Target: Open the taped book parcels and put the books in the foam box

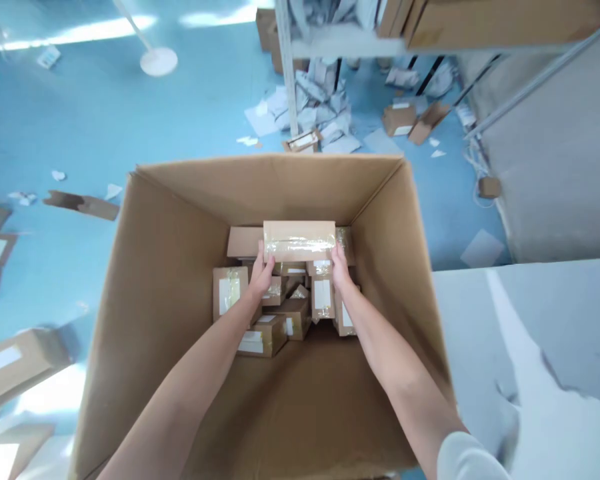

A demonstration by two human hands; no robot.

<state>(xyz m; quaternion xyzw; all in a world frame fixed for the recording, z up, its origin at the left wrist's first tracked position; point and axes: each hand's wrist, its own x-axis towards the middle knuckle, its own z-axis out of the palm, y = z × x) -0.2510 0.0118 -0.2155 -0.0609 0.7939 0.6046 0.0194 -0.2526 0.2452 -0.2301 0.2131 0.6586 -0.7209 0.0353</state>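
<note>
Both my arms reach down into a large open cardboard box [145,280]. My left hand [263,275] and my right hand [339,265] grip the two ends of a small taped brown parcel [300,241], held level above a heap of several similar small parcels [280,313] on the box floor near the far wall. Some of those parcels carry white labels. The near part of the box floor is bare cardboard.
The box stands on a blue floor. Loose small boxes [399,119] and a pile of white paper [320,110] lie beyond it under a metal shelf rack [287,73]. More boxes [10,367] sit at the left. A grey surface [545,360] lies at the right.
</note>
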